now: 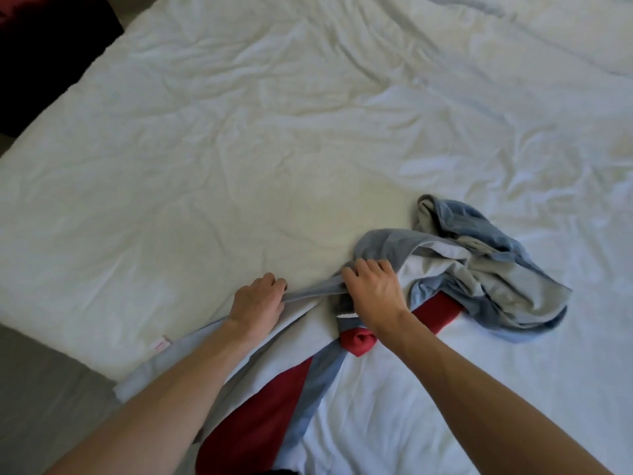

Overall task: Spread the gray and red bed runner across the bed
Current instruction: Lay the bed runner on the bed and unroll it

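The gray and red bed runner (pixel 479 269) lies bunched and twisted on the white bed (pixel 239 149), near its front edge. Its crumpled gray mass sits to the right, and a red band runs from under my right wrist down to the bottom of the view. My left hand (pixel 258 299) grips a gray edge of the runner with curled fingers. My right hand (pixel 371 286) grips the same edge a short way to the right, where the cloth bunches up. The stretch of edge between the two hands is pulled taut.
The wrinkled white duvet covers most of the view. The bed's left edge runs diagonally from the top left to the lower left, with gray floor (pixel 41 389) beside it. A dark red piece of furniture (pixel 30 46) stands at the far left corner.
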